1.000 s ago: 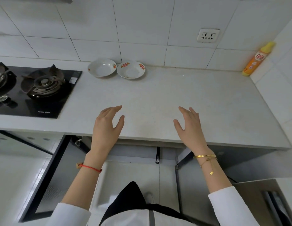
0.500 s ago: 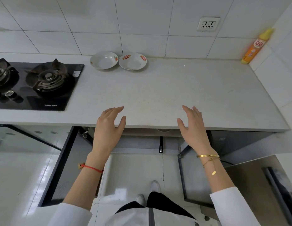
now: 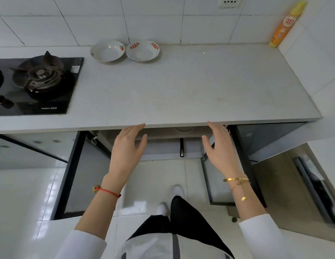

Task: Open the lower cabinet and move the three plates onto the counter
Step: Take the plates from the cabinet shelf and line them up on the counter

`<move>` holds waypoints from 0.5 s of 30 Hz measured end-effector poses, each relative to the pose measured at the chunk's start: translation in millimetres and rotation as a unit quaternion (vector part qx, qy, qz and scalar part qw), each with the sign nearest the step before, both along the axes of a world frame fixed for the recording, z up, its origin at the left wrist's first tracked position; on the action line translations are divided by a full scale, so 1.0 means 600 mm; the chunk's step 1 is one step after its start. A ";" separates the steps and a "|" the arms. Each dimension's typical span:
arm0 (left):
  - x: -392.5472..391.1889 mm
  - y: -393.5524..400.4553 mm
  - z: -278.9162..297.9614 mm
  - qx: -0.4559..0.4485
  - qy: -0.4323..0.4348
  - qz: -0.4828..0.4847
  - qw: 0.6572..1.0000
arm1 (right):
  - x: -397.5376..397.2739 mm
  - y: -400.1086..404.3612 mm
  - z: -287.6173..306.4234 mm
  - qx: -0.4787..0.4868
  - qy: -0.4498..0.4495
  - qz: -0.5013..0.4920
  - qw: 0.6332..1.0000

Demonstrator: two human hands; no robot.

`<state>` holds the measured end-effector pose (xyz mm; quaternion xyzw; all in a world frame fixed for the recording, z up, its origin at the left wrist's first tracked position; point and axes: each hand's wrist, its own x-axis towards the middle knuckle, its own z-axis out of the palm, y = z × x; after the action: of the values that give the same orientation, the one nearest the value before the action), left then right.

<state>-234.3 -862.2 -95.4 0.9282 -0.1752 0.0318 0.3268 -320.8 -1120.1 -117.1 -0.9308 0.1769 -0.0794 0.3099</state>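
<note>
Two white plates with red patterns sit side by side at the back of the counter (image 3: 181,90): the left plate (image 3: 107,50) and the right plate (image 3: 142,50). The lower cabinet stands open, with its left door (image 3: 69,174) and right door (image 3: 219,184) swung out. A sliver of a white plate rim (image 3: 184,129) shows inside, just under the counter edge. My left hand (image 3: 127,152) and my right hand (image 3: 219,152) hover in front of the cabinet opening, below the counter edge, fingers spread and holding nothing.
A black gas hob (image 3: 35,85) takes up the counter's left end. An orange bottle (image 3: 283,25) stands in the back right corner. A wall socket (image 3: 229,1) is above. A box-like bin (image 3: 303,187) is on the floor at the right. My feet (image 3: 170,199) stand between the doors.
Both hands have dropped from above the counter to below its front edge, toward the open cabinet. The view has tilted down and pulled back.
</note>
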 end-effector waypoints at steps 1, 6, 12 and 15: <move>-0.001 -0.003 -0.006 0.004 0.004 -0.005 1.000 | -0.003 -0.001 -0.006 0.003 0.001 -0.002 1.000; 0.010 -0.027 -0.027 0.020 0.021 -0.026 0.999 | 0.000 -0.020 -0.023 0.005 0.015 -0.006 1.000; 0.029 -0.074 -0.048 0.018 0.034 -0.006 0.999 | 0.036 -0.069 -0.035 0.006 0.033 0.013 0.999; 0.038 -0.100 -0.063 0.011 0.024 0.006 1.000 | 0.054 -0.094 -0.046 0.018 0.043 0.025 0.999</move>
<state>-211.3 -922.0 -133.2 0.9333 -0.1624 0.0089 0.3202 -288.4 -1176.6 -144.8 -0.9318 0.1678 -0.0283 0.3207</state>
